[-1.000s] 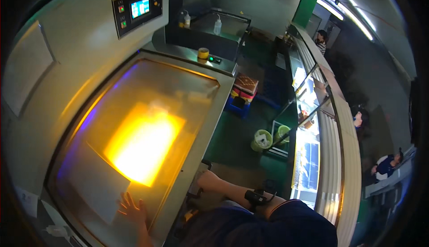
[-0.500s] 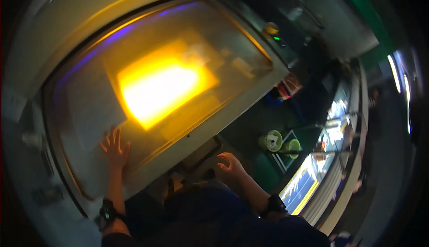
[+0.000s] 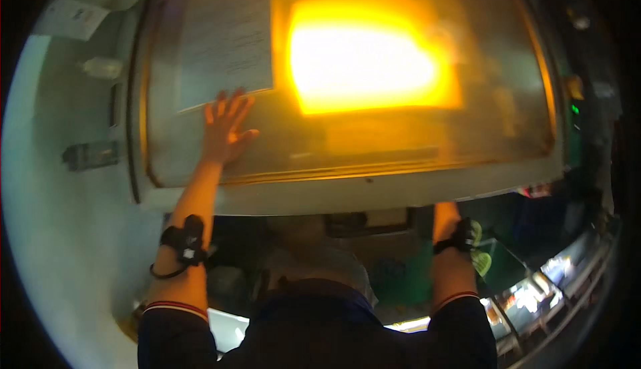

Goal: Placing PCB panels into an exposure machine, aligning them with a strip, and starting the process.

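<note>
My left hand (image 3: pixel 226 129) lies with its fingers spread on the wide glass panel (image 3: pixel 294 159). Its fingertips are at the lower edge of a pale sheet (image 3: pixel 227 35) marked with faint dark lines. To the right, a bright yellow-white rectangle of light (image 3: pixel 360 65) glows at the panel. My right forearm (image 3: pixel 449 225) reaches up to the panel's light front frame (image 3: pixel 334 199) and goes out of sight there. The frame hides my right hand and its fingers; only a faint orange patch shows in the glass above. Each wrist wears a dark strapped device.
A pale wall with a grey fitting (image 3: pixel 93 155) stands at the left. Below the frame is a dark space with a rectangular handle-like frame (image 3: pixel 370 222). Light green containers (image 3: pixel 481 262) stand beyond my right arm, near brightly lit shelving (image 3: pixel 534 295).
The view has turned, so the panel now lies nearly level. My right hand, earlier free below the frame, has moved up to its edge and out of sight. My left hand stays on the glass.
</note>
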{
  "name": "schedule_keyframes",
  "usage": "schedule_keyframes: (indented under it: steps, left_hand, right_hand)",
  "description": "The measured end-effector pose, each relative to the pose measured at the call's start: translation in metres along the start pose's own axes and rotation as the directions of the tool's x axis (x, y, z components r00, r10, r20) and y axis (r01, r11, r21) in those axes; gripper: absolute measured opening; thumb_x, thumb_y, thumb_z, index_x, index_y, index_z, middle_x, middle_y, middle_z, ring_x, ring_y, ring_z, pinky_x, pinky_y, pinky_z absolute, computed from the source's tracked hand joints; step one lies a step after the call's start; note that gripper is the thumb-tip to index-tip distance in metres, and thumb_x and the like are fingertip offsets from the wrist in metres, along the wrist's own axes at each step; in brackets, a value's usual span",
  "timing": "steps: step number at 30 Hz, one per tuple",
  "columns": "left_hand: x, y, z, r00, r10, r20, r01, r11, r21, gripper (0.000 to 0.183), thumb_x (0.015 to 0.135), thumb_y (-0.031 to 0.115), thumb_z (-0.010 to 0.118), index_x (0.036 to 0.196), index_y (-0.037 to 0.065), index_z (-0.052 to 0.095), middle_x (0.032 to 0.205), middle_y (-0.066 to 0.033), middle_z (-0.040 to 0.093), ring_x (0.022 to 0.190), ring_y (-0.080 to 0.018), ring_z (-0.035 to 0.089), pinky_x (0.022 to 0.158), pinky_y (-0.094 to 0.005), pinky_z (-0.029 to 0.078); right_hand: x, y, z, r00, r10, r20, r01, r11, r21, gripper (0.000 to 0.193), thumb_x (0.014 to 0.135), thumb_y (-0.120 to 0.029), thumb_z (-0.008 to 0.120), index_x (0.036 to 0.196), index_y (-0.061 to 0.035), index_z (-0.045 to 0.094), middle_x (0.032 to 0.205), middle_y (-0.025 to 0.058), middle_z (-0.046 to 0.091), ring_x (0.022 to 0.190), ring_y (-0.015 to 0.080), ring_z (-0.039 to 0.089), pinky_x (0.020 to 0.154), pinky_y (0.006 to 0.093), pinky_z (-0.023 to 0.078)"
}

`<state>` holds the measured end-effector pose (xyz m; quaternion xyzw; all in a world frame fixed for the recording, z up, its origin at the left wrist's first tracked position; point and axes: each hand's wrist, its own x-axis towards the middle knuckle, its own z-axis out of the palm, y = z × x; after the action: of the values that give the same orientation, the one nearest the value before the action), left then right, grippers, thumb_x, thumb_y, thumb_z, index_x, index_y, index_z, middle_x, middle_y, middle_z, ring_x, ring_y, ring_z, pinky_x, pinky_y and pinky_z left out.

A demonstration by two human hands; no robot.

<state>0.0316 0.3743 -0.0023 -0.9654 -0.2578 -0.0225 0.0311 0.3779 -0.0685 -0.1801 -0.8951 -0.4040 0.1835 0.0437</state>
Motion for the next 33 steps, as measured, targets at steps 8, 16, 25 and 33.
schedule_keyframes:
  steps: [8, 16, 25, 33]
  left_hand:
    - [0.001, 0.002, -0.009, 0.988, -0.069, 0.139, 0.080, 0.994, -0.072, 0.080, 0.084, 0.069, 0.052, 0.152, 0.030, 0.035, 0.163, 0.0016, 0.018, 0.150, -0.0368, 0.010, 0.117, -0.0644, 0.005]
    - [-0.001, 0.004, -0.011, 0.997, -0.066, 0.036, 0.070, 0.989, -0.133, 0.075, 0.086, 0.066, 0.051, 0.151, 0.029, 0.038, 0.162, 0.0002, 0.023, 0.148, -0.0392, 0.017, 0.116, -0.0654, 0.007]
    - [-0.002, 0.012, -0.024, 0.987, -0.145, 0.066, 0.155, 0.973, -0.169, 0.073, 0.087, 0.063, 0.052, 0.150, 0.029, 0.039, 0.162, 0.0026, 0.023, 0.150, -0.0329, 0.015, 0.118, -0.0618, 0.007]
    - [-0.007, 0.014, -0.023, 0.976, -0.181, 0.125, 0.194, 0.976, -0.099, 0.075, 0.088, 0.068, 0.047, 0.152, 0.033, 0.033, 0.163, 0.0058, 0.017, 0.151, -0.0299, 0.010, 0.120, -0.0586, 0.005]
  right_hand:
    - [-0.021, -0.008, 0.039, 0.976, 0.177, 0.128, -0.158, 0.977, -0.142, 0.039, 0.089, -0.026, 0.061, 0.123, -0.0065, 0.062, 0.112, 0.0172, 0.067, 0.106, 0.0368, 0.062, 0.094, 0.0483, 0.048]
    - [-0.061, -0.022, 0.002, 0.983, 0.144, 0.113, -0.140, 0.989, -0.046, 0.037, 0.089, -0.024, 0.061, 0.122, -0.0097, 0.063, 0.105, 0.0139, 0.070, 0.098, 0.0363, 0.066, 0.088, 0.0480, 0.052]
    - [-0.363, 0.037, -0.017, 0.497, 0.588, 0.639, -0.792, 0.007, 0.610, 0.025, 0.077, -0.006, 0.062, 0.100, 0.0023, 0.062, 0.074, 0.0084, 0.056, 0.058, 0.0195, 0.055, 0.049, 0.0362, 0.041]
    - [-0.509, 0.097, -0.031, 0.407, 0.827, 0.387, -0.629, -0.053, 0.775, 0.031, 0.074, -0.012, 0.067, 0.100, 0.0041, 0.063, 0.076, 0.0105, 0.061, 0.064, 0.0246, 0.060, 0.055, 0.0386, 0.046]
